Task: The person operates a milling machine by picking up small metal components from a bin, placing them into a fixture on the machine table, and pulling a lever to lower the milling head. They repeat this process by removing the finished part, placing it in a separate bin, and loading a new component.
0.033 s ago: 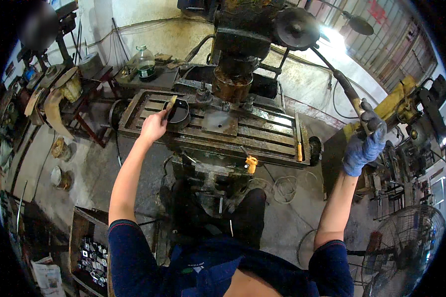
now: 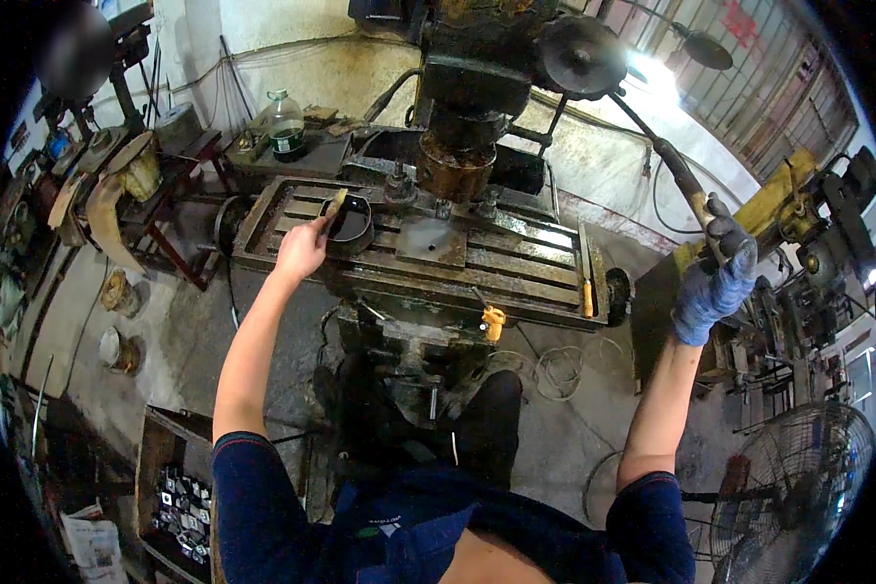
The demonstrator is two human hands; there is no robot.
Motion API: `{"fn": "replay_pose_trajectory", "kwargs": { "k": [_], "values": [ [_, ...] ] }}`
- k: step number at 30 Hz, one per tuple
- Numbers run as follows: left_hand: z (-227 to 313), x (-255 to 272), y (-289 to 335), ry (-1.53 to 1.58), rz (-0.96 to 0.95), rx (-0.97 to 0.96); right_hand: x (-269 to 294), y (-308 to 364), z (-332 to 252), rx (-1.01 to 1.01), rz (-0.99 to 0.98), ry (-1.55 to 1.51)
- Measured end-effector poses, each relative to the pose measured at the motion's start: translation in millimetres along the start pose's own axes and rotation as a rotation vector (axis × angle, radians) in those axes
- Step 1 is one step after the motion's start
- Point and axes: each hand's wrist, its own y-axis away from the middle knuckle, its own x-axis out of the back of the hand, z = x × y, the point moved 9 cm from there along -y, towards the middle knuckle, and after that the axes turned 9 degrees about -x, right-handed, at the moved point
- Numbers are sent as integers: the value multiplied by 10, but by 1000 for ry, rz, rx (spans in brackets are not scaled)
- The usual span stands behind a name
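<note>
Nearest, at the lower left, a box (image 2: pixel 143 472) holds small metal pieces (image 2: pixel 183 501), and a fan (image 2: pixel 793 477) stands at the lower right. The bare left hand (image 2: pixel 303 251) reaches over the front of the metal table (image 2: pixel 530 256), its fingers closed narrowly around a short tool (image 2: pixel 335 206) with a yellow end. That tool is at the left side of a dark pot (image 2: pixel 356 234) standing on the table (whether the two touch, I cannot tell). The right hand (image 2: pixel 716 292), in a blue-grey glove, has its fingers wrapped around the end of a long lever (image 2: pixel 684 178). Beyond the pot, the machine's rusty head (image 2: pixel 457 167) hangs above the table, and farther back stands a clear bottle (image 2: pixel 285 122).
</note>
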Motion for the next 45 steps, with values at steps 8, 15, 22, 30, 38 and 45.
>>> {"fn": "replay_pose_trajectory", "kwargs": {
  "k": [8, 15, 22, 30, 38, 45],
  "values": [
    [275, 140, 147, -44, 127, -46, 54, -15, 96, -75, -30, -125],
    [238, 36, -21, -126, -54, -80, 130, -16, 186, -96, -3, -104],
    [290, 158, -67, -207, -174, -116, 71, 1, 138, -95, -8, -207],
    [360, 596, 316, -149, -145, -164, 110, 11, 183, -94, 30, -101],
    [197, 904, 531, 104, -77, -30, 74, 29, 94, -101, 34, -33],
    [-286, 352, 788, 944, 196, 544, 107, -13, 146, -42, 20, -105]
  ]
}}
